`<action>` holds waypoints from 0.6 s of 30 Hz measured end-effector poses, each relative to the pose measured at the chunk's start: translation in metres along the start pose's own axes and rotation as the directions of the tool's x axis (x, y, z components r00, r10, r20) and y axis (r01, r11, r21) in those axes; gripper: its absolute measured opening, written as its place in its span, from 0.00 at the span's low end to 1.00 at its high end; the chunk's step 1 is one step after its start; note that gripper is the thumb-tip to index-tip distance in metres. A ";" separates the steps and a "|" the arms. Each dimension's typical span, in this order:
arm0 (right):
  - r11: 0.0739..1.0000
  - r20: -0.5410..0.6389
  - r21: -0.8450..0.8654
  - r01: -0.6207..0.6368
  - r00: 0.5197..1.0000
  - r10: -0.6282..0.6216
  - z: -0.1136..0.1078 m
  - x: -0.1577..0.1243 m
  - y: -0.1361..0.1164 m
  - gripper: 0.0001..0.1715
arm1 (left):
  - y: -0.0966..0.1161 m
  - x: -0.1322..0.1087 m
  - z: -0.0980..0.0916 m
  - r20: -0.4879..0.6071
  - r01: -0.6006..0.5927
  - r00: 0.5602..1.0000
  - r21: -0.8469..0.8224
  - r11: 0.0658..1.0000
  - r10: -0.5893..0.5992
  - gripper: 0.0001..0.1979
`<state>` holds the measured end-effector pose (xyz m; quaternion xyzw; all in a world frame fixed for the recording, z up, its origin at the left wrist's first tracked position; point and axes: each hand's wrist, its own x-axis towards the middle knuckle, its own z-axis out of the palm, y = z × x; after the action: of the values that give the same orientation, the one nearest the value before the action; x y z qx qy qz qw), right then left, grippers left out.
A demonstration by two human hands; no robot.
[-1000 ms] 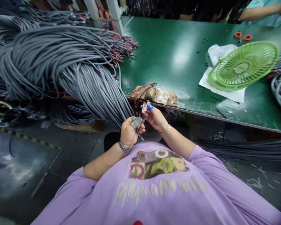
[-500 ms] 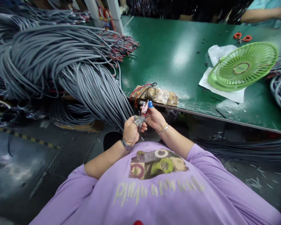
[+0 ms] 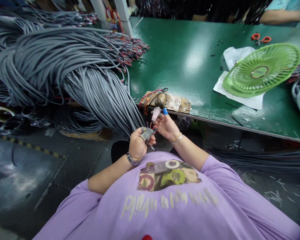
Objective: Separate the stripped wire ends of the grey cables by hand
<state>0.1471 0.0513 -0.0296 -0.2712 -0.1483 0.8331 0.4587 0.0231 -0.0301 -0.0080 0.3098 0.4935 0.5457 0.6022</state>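
My left hand (image 3: 137, 143), its thumb wrapped in grey tape, is closed around the end of a grey cable. Thin coloured wires (image 3: 150, 125) fan out from that end toward my right hand. My right hand (image 3: 167, 127) is palm up beside them, with a blue cover on the thumb and a pinkish wrap on a finger. Thumb and wrapped finger stand apart, and I see nothing gripped between them. Whether its lower fingers touch the wires I cannot tell. A large bundle of grey cables (image 3: 102, 96) hangs down to the left hand.
On the green table (image 3: 180, 66), a taped block with cords (image 3: 173, 102) lies at the near edge. A green fan (image 3: 260, 71) stands on white paper to the right, with orange-handled cutters (image 3: 258, 39) behind it. A co-worker's arm (image 3: 285, 16) shows at the far right.
My right thumb and wrapped finger have moved apart, and the right hand has shifted slightly right of the wires. The left hand still holds the cable, a little lower.
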 end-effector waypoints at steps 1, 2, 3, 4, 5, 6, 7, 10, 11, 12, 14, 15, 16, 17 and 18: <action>1.000 0.016 -0.022 -0.017 1.000 0.018 -0.002 -0.002 -0.001 0.23 | 0.000 -0.001 -0.001 -0.007 0.002 1.000 0.000 1.000 -0.002 0.14; 0.998 0.034 -0.052 -0.036 0.999 0.037 -0.004 -0.003 -0.001 0.22 | 0.001 -0.001 -0.002 -0.012 0.002 1.000 0.001 1.000 -0.002 0.14; 0.994 0.055 -0.089 -0.057 0.997 0.062 -0.007 -0.005 -0.002 0.20 | 0.001 -0.002 -0.003 -0.016 0.003 1.000 0.001 1.000 -0.003 0.14; 0.989 0.080 -0.130 -0.077 0.993 0.088 -0.009 -0.007 -0.003 0.18 | 0.001 -0.001 -0.003 -0.020 0.005 1.000 0.003 1.000 -0.005 0.14; 0.981 0.107 -0.172 -0.092 0.988 0.111 -0.011 -0.009 -0.003 0.16 | 0.001 -0.001 -0.004 -0.021 0.007 1.000 0.006 1.000 -0.007 0.14; 0.972 0.134 -0.213 -0.100 0.982 0.130 -0.013 -0.011 -0.004 0.16 | 0.000 -0.001 -0.005 -0.020 0.008 1.000 0.009 1.000 -0.008 0.14; 0.962 0.160 -0.252 -0.103 0.976 0.147 -0.015 -0.013 -0.005 0.17 | -0.001 0.000 -0.005 -0.016 0.007 1.000 0.012 1.000 -0.007 0.14; 0.930 0.195 -0.353 -0.099 0.965 0.177 -0.015 -0.017 -0.007 0.21 | -0.004 0.001 -0.007 0.011 0.001 1.000 0.025 1.000 -0.001 0.13; 0.921 0.196 -0.378 -0.096 0.964 0.181 -0.015 -0.017 -0.008 0.21 | -0.006 0.001 -0.007 0.023 0.002 1.000 0.035 0.999 -0.003 0.14; 0.913 0.195 -0.397 -0.091 0.964 0.181 -0.014 -0.017 -0.008 0.20 | -0.007 0.001 -0.008 0.032 0.005 0.999 0.046 0.999 -0.007 0.14; 0.903 0.193 -0.424 -0.074 0.966 0.170 -0.011 -0.017 -0.009 0.19 | -0.009 0.001 -0.009 0.047 0.017 0.999 0.071 0.997 -0.021 0.15; 0.899 0.193 -0.433 -0.066 0.968 0.164 -0.010 -0.017 -0.008 0.19 | -0.010 0.001 -0.009 0.053 0.021 0.998 0.082 0.996 -0.025 0.15; 0.896 0.192 -0.440 -0.059 0.969 0.157 -0.010 -0.017 -0.008 0.19 | -0.011 0.002 -0.010 0.060 0.020 0.998 0.090 0.996 -0.026 0.16; 0.896 0.189 -0.441 -0.053 0.970 0.150 -0.010 -0.017 -0.007 0.19 | -0.011 0.002 -0.010 0.067 0.018 0.997 0.097 0.995 -0.025 0.16; 0.898 0.186 -0.438 -0.050 0.972 0.144 -0.010 -0.017 -0.006 0.19 | -0.012 0.002 -0.011 0.077 0.015 0.997 0.103 0.995 -0.023 0.16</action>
<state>0.1642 0.0405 -0.0293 -0.2816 -0.3630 0.8260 0.3266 0.0170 -0.0327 -0.0229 0.3566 0.4999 0.5015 0.6094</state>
